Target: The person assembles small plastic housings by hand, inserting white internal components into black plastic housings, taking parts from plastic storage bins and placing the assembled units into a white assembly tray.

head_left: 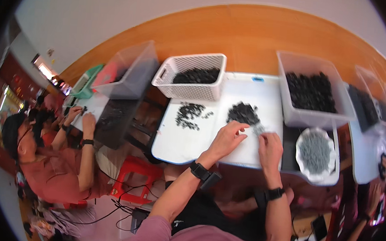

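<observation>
My left hand [228, 138] rests on the white table [186, 142], fingers pinched toward a small part near its fingertips. My right hand [270, 149] lies beside it, fingers curled at a few small grey parts [259, 129]. Just beyond both hands lies a pile of small black parts [243, 112]. A second, looser scatter of black parts [189, 114] lies to the left. What each hand pinches is too small to make out. Both wrists carry black bands.
A white slotted basket [192, 77] and a clear bin [311, 91], both with black parts, stand at the table's back. A white bowl of grey pieces [315, 153] sits right. Another person [58, 155] works at the left beside a clear bin [126, 72]. A red stool [136, 177] stands below.
</observation>
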Demonstrator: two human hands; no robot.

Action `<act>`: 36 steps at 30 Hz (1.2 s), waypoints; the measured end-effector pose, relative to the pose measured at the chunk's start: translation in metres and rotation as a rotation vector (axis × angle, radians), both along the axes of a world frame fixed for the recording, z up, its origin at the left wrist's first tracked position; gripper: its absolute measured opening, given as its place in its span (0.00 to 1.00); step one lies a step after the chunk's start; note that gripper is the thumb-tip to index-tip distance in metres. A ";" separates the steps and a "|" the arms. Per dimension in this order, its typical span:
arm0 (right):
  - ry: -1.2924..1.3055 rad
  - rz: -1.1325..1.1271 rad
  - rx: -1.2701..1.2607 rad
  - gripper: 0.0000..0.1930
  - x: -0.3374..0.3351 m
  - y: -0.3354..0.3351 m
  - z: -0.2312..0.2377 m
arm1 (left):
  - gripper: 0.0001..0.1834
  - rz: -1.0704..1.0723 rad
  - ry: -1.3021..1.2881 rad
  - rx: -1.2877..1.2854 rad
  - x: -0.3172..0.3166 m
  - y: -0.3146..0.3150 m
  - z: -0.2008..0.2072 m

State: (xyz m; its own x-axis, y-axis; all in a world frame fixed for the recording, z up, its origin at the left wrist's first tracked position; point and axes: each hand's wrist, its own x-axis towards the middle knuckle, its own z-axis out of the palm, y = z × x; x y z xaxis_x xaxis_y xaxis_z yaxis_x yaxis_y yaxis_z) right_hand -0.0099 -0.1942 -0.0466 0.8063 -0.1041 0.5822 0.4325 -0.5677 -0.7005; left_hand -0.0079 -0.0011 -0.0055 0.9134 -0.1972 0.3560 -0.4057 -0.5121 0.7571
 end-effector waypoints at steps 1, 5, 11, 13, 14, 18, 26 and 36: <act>0.026 0.013 -0.004 0.02 0.001 0.003 0.005 | 0.18 0.033 -0.027 0.007 -0.007 -0.006 -0.008; 0.057 0.036 0.045 0.02 0.006 0.010 0.006 | 0.19 0.125 -0.034 0.060 -0.002 -0.016 -0.023; 0.124 0.025 0.053 0.04 0.002 0.003 0.005 | 0.08 0.084 0.000 0.106 0.006 -0.030 -0.013; 0.125 0.026 0.053 0.04 0.002 0.006 0.004 | 0.08 0.111 0.030 0.097 0.004 -0.029 -0.017; 0.121 0.031 0.059 0.04 0.001 0.006 0.004 | 0.07 0.141 0.056 0.093 0.003 -0.029 -0.019; 0.121 0.027 0.044 0.04 0.002 0.006 0.005 | 0.05 0.153 -0.024 0.086 0.005 -0.030 -0.024; 0.142 -0.001 0.104 0.03 -0.001 0.003 0.014 | 0.05 0.149 -0.085 0.082 0.001 -0.034 -0.025; 0.154 -0.006 0.172 0.02 -0.002 0.005 0.015 | 0.06 0.202 -0.046 -0.092 0.002 -0.029 -0.030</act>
State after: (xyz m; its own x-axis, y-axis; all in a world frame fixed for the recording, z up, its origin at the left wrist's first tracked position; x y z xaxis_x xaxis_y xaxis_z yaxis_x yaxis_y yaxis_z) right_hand -0.0120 -0.1890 -0.0315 0.8833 -0.1959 0.4260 0.3103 -0.4368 -0.8443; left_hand -0.0060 -0.0302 -0.0352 0.9135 0.0235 0.4062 -0.3369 -0.5162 0.7874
